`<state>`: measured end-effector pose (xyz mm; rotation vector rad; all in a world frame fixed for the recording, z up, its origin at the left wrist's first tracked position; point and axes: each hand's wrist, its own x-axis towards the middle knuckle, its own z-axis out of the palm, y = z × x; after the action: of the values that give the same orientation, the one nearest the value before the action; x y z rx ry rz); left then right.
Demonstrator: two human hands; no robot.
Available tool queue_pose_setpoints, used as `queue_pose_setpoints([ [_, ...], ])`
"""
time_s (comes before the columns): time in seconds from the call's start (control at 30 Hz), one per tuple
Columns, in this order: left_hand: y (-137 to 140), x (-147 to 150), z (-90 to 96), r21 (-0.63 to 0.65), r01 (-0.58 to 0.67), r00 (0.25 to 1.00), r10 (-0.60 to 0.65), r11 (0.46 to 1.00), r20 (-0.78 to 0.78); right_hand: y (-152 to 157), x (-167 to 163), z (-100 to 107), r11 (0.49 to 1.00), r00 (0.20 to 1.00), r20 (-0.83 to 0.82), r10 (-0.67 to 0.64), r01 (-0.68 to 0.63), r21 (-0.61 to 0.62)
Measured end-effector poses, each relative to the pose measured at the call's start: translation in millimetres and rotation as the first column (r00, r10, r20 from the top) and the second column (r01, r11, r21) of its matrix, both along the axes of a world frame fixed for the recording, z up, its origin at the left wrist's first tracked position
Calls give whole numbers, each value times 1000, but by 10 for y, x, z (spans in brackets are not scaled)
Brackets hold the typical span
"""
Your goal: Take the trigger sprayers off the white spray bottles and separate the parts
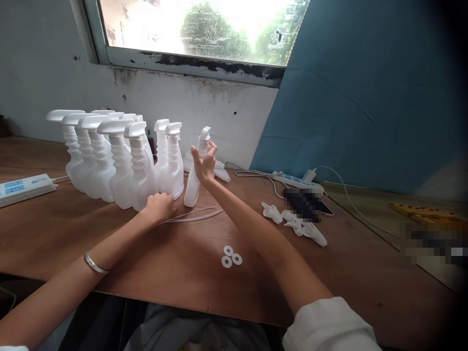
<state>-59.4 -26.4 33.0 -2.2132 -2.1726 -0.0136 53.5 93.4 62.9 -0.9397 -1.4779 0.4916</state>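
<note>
My right hand (205, 163) grips a white spray bottle (192, 187) round its neck, just under the trigger head. The bottle leans slightly, its base at or close to the tabletop. My left hand (160, 207) rests low in front of the standing spray bottles (141, 170), fingers curled; whatever they may hold is hidden. Thin white tubes (193, 214) lie on the table from beside that hand towards the right. Three flat white rings (227, 262) lie nearer the front edge. Loose white trigger heads (272, 212) are spread out right of my right forearm.
Several finished-looking bottles stand in rows at left. A power strip (27, 189) lies at the far left, another power strip (298, 182) with cables at the back right. Beside the trigger heads is a blurred dark device (302, 204). More white parts (221, 173) lie behind my right hand.
</note>
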Motion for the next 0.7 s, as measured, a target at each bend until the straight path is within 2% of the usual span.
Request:
queue_pose_setpoints([
  [0.1,14,-57,-80,5,9,1000,-9,1000,-2,-10,-66,-278,993,997,-40,71,-74,-93],
  [0.23,61,-72,-152,22,26,1000,-26,999,3,-3,-152,-525,986,989,-60,138,-143,-88],
  [0.47,186,-93,-171,42,43,999,-42,998,-23,78,-306,-539,984,981,-76,178,-180,-13],
  [0.7,220,-70,-177,30,29,997,-27,999,-66,104,-413,-504,982,981,-68,182,-184,-29],
])
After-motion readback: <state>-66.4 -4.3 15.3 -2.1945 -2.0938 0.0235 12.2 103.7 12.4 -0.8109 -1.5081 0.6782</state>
